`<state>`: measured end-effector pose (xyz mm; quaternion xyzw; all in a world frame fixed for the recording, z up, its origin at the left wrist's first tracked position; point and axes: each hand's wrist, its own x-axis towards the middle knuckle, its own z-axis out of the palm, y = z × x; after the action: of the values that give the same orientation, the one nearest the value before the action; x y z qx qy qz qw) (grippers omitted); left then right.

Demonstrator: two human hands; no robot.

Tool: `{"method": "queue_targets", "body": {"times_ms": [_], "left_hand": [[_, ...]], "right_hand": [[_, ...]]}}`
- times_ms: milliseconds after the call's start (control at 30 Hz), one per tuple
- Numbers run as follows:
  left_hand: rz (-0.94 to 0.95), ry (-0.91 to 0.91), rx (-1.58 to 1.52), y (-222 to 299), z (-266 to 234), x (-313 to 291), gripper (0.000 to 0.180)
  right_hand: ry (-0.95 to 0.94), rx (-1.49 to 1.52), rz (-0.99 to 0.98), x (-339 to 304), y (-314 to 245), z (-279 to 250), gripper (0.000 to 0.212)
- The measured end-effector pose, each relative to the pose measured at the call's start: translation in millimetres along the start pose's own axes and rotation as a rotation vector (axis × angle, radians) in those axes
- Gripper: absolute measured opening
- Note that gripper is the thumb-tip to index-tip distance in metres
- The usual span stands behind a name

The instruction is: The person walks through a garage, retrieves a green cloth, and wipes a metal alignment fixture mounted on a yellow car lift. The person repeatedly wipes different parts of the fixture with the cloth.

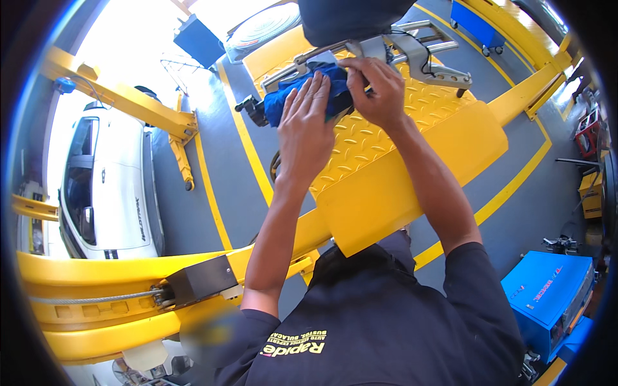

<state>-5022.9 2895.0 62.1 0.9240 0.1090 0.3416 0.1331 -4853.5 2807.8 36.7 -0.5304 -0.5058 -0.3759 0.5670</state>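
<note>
Left hand (306,125) is spread flat on a blue rag (293,96) over the yellow ramp (386,154), right hand (374,87) pinching the rag's far edge by the grey clamp (418,55).

Two hands (302,132) (376,90), one blue rag (290,96), one white car (109,186), two blue cabinets (547,293) (476,22).

Both arms reach forward; left hand (304,126) flat, right hand (375,90) curled.
</note>
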Motion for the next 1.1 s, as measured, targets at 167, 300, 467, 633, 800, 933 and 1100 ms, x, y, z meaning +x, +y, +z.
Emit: {"method": "queue_targets", "body": {"times_ms": [167, 300, 467, 633, 800, 933, 1100], "left_hand": [[-0.478, 0.211, -0.355, 4.2, -34.8, -14.3, 0.030], [-0.731, 0.958, -0.670, 26.8, -47.3, 14.4, 0.037], [-0.315, 0.903, -0.401, 19.1, -4.3, 24.9, 0.030], [-0.021, 0.108, 0.114, 27.5, 34.8, 20.3, 0.046], [-0.158, 0.103, 0.308, 40.1, 42.9, 52.6, 0.055], [-0.147, 0.003, 0.464, 43.4, 47.6, 46.5, 0.068], [-0.139, 0.005, 0.512, 44.4, 45.2, 40.6, 0.057]], "right_hand": [[-0.032, 0.073, -0.033, 4.2, -13.8, -4.5, 0.020], [0.315, -0.072, 0.036, 12.4, 5.6, -33.5, 0.015], [0.708, 0.018, 0.387, 37.7, 28.0, -71.3, 0.020], [0.648, 0.073, 0.380, 47.9, 14.2, -104.8, 0.020], [0.367, 0.068, 0.395, -1.3, 5.6, -132.8, 0.019], [0.215, 0.028, 0.508, -35.2, 6.9, -147.1, 0.018], [0.090, 0.074, 0.586, -47.8, 10.7, -149.1, 0.017]]}}
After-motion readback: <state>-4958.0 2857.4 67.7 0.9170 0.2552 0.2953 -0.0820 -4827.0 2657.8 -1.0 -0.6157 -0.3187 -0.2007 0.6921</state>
